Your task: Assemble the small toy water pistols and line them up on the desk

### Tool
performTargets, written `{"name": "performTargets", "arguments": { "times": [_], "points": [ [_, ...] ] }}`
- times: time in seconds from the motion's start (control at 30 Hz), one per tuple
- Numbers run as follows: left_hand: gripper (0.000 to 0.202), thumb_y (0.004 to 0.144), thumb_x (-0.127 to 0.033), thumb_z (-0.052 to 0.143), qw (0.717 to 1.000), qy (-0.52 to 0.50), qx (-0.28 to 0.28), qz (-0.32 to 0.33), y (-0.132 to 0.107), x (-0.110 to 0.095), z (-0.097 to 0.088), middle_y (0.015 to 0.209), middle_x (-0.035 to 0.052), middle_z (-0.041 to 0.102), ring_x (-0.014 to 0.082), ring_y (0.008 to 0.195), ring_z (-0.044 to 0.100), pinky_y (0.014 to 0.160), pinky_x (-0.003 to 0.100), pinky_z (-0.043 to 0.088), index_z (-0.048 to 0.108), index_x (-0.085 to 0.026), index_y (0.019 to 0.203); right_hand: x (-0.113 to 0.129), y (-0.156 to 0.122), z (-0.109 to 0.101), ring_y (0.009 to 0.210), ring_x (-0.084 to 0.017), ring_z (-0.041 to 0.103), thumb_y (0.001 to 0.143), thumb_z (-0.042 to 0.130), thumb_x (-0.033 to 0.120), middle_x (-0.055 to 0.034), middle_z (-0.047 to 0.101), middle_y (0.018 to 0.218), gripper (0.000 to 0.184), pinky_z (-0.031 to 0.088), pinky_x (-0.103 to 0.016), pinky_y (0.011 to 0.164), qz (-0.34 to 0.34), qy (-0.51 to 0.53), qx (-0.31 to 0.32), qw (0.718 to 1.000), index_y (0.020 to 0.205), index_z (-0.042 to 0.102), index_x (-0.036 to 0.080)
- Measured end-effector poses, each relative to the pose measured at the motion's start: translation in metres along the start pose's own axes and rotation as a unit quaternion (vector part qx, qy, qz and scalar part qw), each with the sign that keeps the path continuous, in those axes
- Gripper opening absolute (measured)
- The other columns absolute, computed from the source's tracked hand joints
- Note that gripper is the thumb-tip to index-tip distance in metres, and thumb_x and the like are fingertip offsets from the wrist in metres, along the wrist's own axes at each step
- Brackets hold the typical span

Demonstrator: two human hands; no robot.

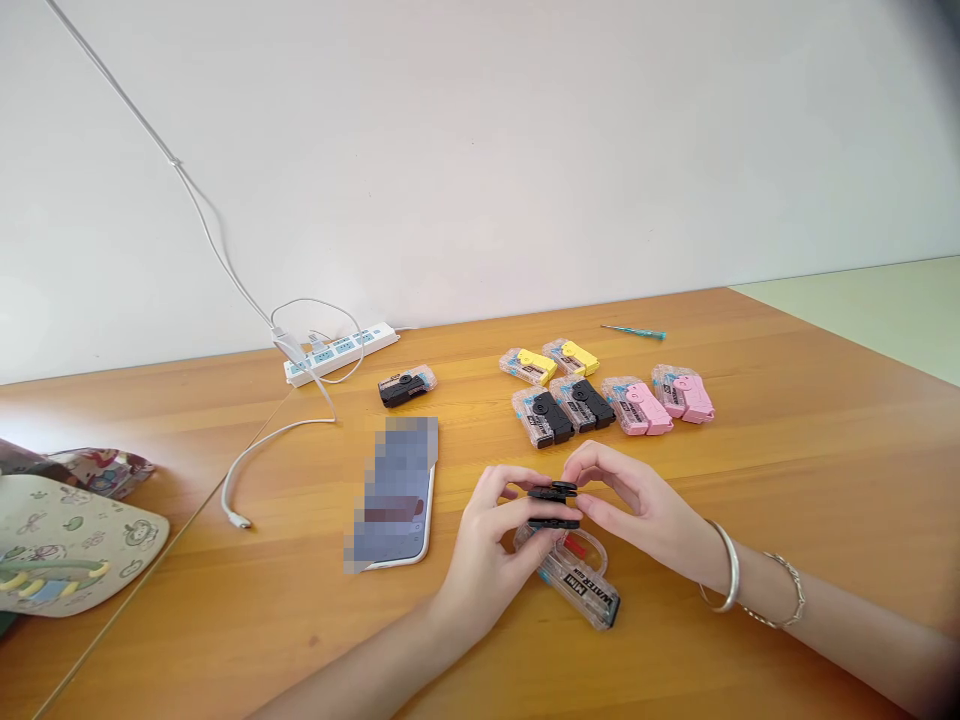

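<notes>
A mini water gun (581, 580) with a clear body and black parts is unfolded at the front of the table, its clear part slanting down to the right. My left hand (499, 530) is closed around its black part, with fingers above and thumb below. From the right, my right hand (634, 500) pinches the end of the same black part with thumb and fingertips. The fingers partly cover the black part. Just beyond lie folded water guns: a black one (544, 418), another black one (587, 403), a pink one (637, 407) and a yellow one (529, 366).
A phone (394, 495) lies left of my hands, with a separate folded black water gun (406, 385) behind it. A power strip (341, 355) with a white cable (281, 430) is at the back left. A small screwdriver (637, 331) lies at the back; a patterned bag (75, 540) is at the left.
</notes>
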State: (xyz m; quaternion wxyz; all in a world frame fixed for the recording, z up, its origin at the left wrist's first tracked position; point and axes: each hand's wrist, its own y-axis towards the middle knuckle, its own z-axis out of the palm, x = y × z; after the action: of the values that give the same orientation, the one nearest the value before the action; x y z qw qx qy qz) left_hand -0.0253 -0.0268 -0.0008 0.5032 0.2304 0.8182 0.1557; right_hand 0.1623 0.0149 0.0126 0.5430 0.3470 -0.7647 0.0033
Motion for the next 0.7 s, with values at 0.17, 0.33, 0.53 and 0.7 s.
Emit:
{"name": "performTargets", "arguments": {
  "times": [0.17,0.33,0.53,0.7],
  "points": [
    [0.02,0.081,-0.013,0.065,1.0,-0.002,0.004,0.006,-0.0006,-0.0002,-0.0004,0.101,0.0047,0.06,0.0193,0.096,0.059,0.082,0.033,0.052,0.075,-0.029,0.088,0.0054,0.0009,-0.0038,0.08,-0.017,0.059,0.083,0.052,0.012,-0.003,0.061,0.085,0.014,0.05,-0.03,0.072,-0.057,-0.061,-0.003,0.996,0.092,0.055,0.022],
    [0.023,0.08,-0.008,0.063,0.999,0.007,0.03,0.022,-0.0005,-0.0044,-0.002,0.105,0.0065,0.061,0.0205,0.099,0.058,0.086,0.035,0.051,0.074,-0.025,0.089,0.007,-0.0005,-0.005,0.08,-0.017,0.057,0.074,0.052,0.003,-0.0028,0.06,0.086,0.027,0.049,-0.03,0.072,-0.098,-0.082,0.0,0.992,0.093,0.054,0.022],
    [0.025,0.078,-0.007,0.063,0.996,0.07,0.028,0.039,0.0013,-0.0077,-0.0043,0.112,0.0036,0.066,0.026,0.11,0.047,0.094,0.043,0.045,0.074,-0.028,0.086,0.0056,0.0009,-0.0048,0.079,-0.017,0.057,0.071,0.051,0.002,-0.0022,0.06,0.085,0.028,0.049,-0.029,0.07,-0.099,-0.074,0.004,0.992,0.091,0.054,0.022],
    [0.021,0.079,-0.011,0.064,0.994,0.093,0.023,0.044,0.0021,-0.0081,-0.0041,0.103,0.0014,0.071,0.0247,0.102,0.051,0.089,0.041,0.045,0.074,-0.029,0.085,0.0044,0.0006,-0.0029,0.075,-0.017,0.058,0.073,0.053,0.005,-0.0023,0.061,0.082,0.024,0.05,-0.03,0.068,-0.095,-0.08,-0.019,0.992,0.09,0.054,0.022]
  ]
}}
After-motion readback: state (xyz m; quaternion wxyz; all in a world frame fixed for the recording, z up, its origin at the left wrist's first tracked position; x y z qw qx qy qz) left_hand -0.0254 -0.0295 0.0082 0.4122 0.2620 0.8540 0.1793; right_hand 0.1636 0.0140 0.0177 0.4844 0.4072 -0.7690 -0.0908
